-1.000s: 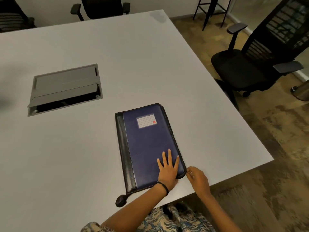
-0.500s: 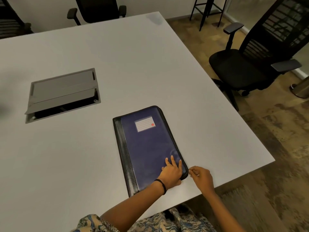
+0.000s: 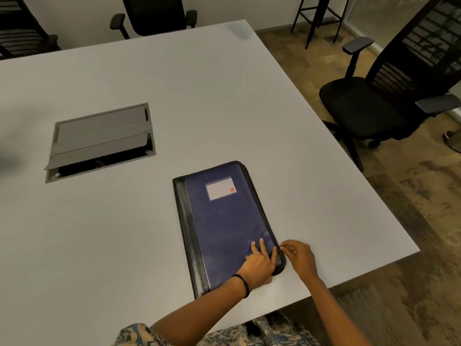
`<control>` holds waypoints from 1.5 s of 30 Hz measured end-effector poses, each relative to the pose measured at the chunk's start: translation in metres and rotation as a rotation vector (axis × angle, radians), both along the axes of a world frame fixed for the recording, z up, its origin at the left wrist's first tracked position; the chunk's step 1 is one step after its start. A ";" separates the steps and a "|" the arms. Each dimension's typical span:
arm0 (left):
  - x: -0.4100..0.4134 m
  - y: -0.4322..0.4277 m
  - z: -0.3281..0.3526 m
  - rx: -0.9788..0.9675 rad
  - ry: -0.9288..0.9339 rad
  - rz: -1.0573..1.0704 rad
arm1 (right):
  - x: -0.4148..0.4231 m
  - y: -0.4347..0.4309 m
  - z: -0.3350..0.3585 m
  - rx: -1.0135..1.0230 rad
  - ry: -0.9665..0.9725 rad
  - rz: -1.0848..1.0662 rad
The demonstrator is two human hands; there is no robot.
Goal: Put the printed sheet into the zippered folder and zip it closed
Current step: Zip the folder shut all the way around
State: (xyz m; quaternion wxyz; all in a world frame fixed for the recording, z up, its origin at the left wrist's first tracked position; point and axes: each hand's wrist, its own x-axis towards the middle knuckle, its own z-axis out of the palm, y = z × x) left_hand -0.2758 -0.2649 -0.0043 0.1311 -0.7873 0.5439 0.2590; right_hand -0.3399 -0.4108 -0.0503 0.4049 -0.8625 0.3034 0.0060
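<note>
A wide pale grey table (image 3: 224, 96) is filling most of the view, and the blue zippered folder (image 3: 224, 221) is lying flat and shut on it near the person's edge, its black spine strip to the left and a small lined label (image 3: 220, 188) showing on the cover. Farther out to the left, a grey cable hatch (image 3: 99, 136) is sitting in the tabletop with its flap tilted open over a dark slot. A black office chair (image 3: 374, 108) is standing on the floor just off the table's right side, another (image 3: 154, 16) is waiting at the far edge, and dark stool legs (image 3: 319, 18) are showing beyond the corner.

The left hand (image 3: 259, 265), a black band on its wrist, is pressing down flat on the folder's near right corner, fingers spread and grasping nothing. The right hand (image 3: 299, 258) is touching the folder's right edge just beside that corner, fingertips pinched together; the zip pull itself is too small to make out. The printed sheet is not showing anywhere. The folder's near left corner is lying hidden under the left forearm.
</note>
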 end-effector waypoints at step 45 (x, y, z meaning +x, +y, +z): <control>0.044 -0.038 0.013 -0.147 0.217 -0.220 | 0.103 -0.040 0.005 0.077 -0.027 0.289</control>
